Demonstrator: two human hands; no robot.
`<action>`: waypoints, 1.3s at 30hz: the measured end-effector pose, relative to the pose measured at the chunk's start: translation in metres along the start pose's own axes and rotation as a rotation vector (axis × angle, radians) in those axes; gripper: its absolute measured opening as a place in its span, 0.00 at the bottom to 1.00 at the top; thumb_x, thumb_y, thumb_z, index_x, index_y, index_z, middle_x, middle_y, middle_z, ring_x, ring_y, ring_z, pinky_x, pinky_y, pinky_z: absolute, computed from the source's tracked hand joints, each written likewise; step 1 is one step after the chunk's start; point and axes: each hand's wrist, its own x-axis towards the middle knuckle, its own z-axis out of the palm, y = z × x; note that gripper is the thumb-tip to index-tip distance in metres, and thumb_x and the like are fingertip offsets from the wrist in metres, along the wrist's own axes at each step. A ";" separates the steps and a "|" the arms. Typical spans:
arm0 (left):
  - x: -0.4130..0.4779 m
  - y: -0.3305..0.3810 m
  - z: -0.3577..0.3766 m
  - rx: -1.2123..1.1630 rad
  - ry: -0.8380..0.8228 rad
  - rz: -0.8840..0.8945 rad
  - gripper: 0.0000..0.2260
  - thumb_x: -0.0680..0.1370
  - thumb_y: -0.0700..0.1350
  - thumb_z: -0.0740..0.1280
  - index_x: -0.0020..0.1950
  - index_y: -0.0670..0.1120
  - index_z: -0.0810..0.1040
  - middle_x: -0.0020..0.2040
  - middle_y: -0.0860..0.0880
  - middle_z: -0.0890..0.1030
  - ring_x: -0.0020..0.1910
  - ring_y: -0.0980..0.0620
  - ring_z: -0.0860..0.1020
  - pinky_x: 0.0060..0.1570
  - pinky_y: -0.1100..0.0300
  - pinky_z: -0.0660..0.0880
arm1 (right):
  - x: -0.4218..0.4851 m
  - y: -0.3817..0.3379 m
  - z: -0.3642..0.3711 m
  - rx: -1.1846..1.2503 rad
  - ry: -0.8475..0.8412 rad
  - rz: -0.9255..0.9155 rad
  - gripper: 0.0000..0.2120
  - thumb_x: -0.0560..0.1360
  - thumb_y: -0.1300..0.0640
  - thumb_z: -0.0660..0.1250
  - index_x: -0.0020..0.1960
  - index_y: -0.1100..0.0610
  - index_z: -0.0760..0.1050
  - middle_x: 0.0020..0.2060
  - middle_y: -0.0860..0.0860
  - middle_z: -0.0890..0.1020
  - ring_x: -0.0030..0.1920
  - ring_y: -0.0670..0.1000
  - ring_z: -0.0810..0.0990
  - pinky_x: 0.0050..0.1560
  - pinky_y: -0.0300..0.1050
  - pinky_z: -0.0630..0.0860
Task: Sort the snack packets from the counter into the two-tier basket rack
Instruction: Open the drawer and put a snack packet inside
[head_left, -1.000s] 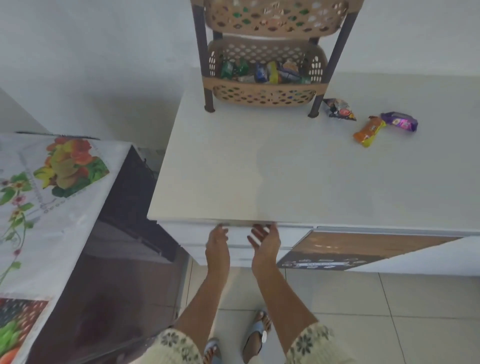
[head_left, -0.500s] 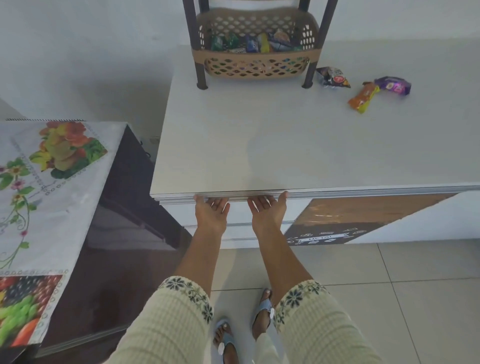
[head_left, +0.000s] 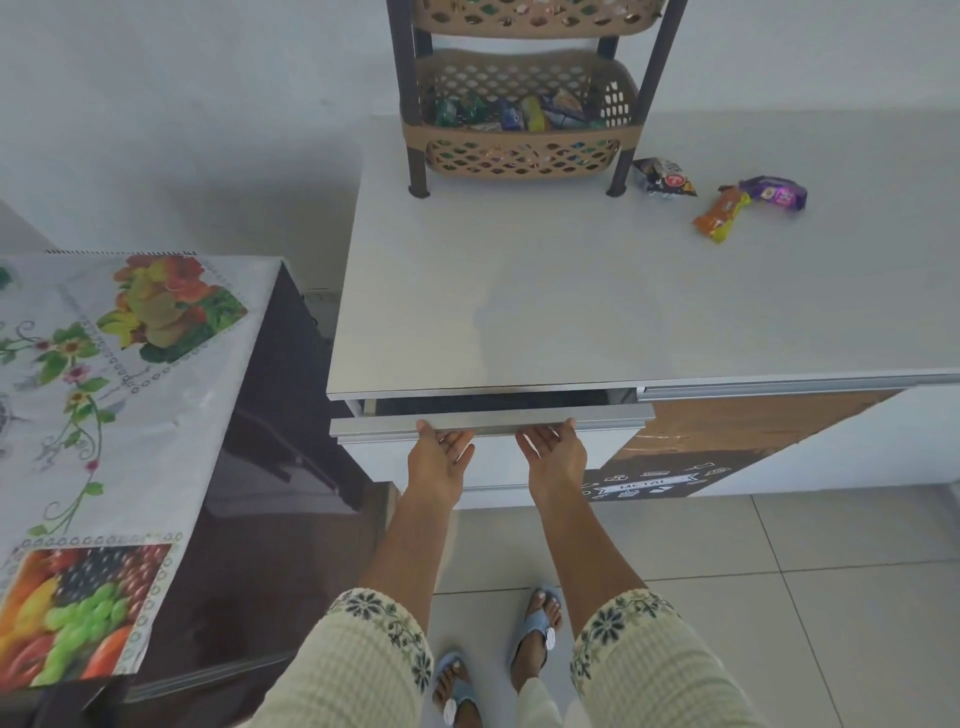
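A pale wall (head_left: 208, 114) backs a white counter (head_left: 571, 312) whose top drawer (head_left: 374, 457) stands slightly open. Just left, a dark cabinet (head_left: 270, 467) carries a fruit-print cloth (head_left: 104, 389). Pale floor tiles (head_left: 805, 571) lie below.

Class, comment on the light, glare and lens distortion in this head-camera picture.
Head view: soft, even light, only a faint shadow on the counter; the wide lens splays the legs of the rack; the glossy dark cabinet reflects dully; no motion blur.

Beige lattice rack (head_left: 524, 135) — orange packet (head_left: 719, 213), purple packet (head_left: 775, 193).
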 end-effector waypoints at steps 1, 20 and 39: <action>-0.001 -0.003 -0.004 0.022 0.009 0.006 0.18 0.84 0.54 0.54 0.48 0.41 0.74 0.49 0.43 0.81 0.53 0.44 0.80 0.62 0.50 0.73 | -0.003 0.003 -0.003 -0.017 0.015 -0.017 0.16 0.84 0.51 0.55 0.50 0.60 0.76 0.44 0.58 0.82 0.45 0.57 0.83 0.45 0.49 0.81; -0.107 -0.080 -0.104 0.111 -0.022 0.046 0.19 0.85 0.50 0.53 0.64 0.38 0.73 0.52 0.41 0.82 0.53 0.43 0.82 0.60 0.49 0.75 | -0.112 0.045 -0.112 -0.071 0.131 -0.085 0.17 0.84 0.51 0.53 0.57 0.62 0.75 0.44 0.59 0.83 0.44 0.57 0.84 0.40 0.48 0.82; -0.160 -0.049 -0.094 1.109 -0.022 0.621 0.22 0.83 0.55 0.55 0.37 0.47 0.79 0.32 0.53 0.82 0.30 0.55 0.82 0.44 0.56 0.80 | -0.177 0.013 -0.106 -0.824 -0.140 -0.055 0.15 0.78 0.56 0.57 0.42 0.62 0.78 0.30 0.55 0.82 0.29 0.54 0.84 0.24 0.37 0.72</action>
